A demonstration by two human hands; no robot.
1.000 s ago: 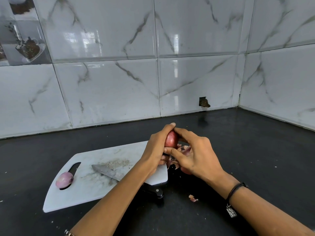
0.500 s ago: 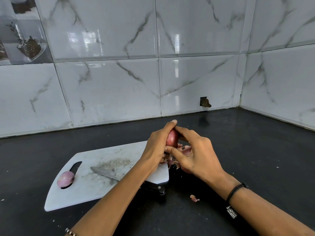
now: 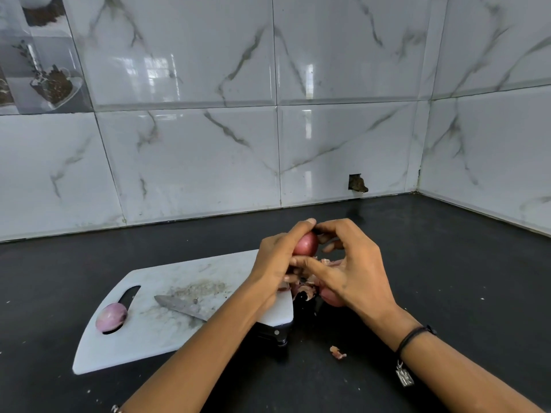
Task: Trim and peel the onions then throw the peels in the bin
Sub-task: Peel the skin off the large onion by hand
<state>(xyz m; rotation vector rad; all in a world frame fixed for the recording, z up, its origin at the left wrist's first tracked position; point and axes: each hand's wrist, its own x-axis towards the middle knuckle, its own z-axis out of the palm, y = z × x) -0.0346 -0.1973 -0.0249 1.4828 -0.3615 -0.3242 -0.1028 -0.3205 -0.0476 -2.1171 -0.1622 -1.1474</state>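
The left hand (image 3: pixel 274 260) grips the red onion (image 3: pixel 305 244) above the board (image 3: pixel 155 347); the right hand (image 3: pixel 354 272) pinches its skin. A second onion (image 3: pixel 111 316), seemingly peeled, lies on the board. The peels (image 3: pixel 305 290) wait on the desk (image 3: pixel 447 263), not binned.

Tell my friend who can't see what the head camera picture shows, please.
Two bare hands peel a red onion over a black counter: the left hand grips it, the right hand picks at its skin, with loose peels below. To the left, a white cutting board holds a knife and a paler onion by its handle hole.
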